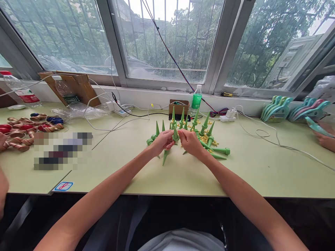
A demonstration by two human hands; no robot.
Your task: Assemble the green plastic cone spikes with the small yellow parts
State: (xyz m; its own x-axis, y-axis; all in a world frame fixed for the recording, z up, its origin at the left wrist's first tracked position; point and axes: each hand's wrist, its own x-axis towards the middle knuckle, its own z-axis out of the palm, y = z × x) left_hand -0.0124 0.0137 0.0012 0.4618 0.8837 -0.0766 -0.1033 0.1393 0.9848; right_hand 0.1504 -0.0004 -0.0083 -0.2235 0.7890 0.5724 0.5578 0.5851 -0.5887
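Note:
My left hand [164,142] is closed round a green plastic watering spike [175,134], its cone pointing up. Right beside it, my right hand [190,142] is pinched closed at the spike's side; whatever lies between its fingertips is hidden. More green spikes [204,126] stand point-up behind and around both hands. Some lie flat, such as the spike [221,151] to the right of my right hand. Small yellow plastic parts [215,143] are scattered among them on the pale green table [251,167].
Behind the spikes are a small cardboard box [179,107] and a green-labelled bottle [196,98]. White cables [277,139] cross the table at right, near pastel hangers [276,108]. Wooden and red pieces [22,130] lie at left. Other people's hands show at both edges.

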